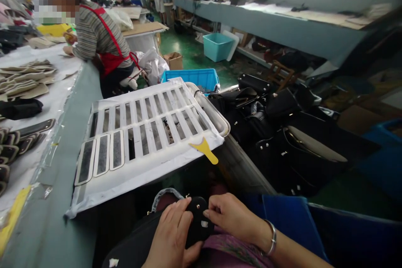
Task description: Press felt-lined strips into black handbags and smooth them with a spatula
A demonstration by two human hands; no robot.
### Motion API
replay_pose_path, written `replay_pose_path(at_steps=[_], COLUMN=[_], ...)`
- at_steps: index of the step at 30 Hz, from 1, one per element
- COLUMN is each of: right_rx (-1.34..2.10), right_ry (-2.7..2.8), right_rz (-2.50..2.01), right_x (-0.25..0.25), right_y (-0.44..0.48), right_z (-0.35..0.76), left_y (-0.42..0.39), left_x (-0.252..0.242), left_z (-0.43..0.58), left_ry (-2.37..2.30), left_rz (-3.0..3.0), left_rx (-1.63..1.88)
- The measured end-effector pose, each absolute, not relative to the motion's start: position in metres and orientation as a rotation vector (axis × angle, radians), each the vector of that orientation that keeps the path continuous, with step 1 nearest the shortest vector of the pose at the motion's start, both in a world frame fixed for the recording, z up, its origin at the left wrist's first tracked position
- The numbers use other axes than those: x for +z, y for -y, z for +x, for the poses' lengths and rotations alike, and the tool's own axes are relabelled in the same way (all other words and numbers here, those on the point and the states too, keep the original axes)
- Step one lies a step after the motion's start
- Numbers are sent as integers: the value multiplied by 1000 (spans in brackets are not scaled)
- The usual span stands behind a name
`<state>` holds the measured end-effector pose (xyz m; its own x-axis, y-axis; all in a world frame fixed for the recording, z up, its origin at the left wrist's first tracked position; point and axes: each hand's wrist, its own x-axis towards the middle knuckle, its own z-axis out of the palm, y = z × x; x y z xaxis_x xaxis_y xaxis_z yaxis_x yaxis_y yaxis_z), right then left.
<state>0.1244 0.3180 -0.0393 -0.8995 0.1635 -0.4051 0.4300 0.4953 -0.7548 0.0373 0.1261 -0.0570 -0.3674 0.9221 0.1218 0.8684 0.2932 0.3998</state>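
Beyond the black bag (138, 233), a white rack (141, 169) obstructs beneath open air.

Head-worn camera, facing forward and down, fingers (181, 213) close below, floor (188, 50) farther off

Left fingers (176, 210) hold a black bag (197, 222) (right fingers (217, 203) alongside).

Looks like a workshop, with beige pieces (25, 78) stacked left of the slotted white rack (157, 161), black bags (279, 150) heaped right, an aproned co-worker (97, 33) beyond.
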Motion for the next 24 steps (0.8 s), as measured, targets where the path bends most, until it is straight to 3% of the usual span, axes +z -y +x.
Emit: replay_pose_path(at_steps=[13,24], right_rx=[-1513,-1290], right_ry=[-2324,-2546], right_rz=[649,530], right_x=[-47,-36], right_y=[-315,-311], right_z=[130,130], left_y=[-134,-144], left_x=[-49,-45], left_z=[43,52], left_ry=[-2380,-2471], left_rz=[1656,1588], left_rx=[523,512])
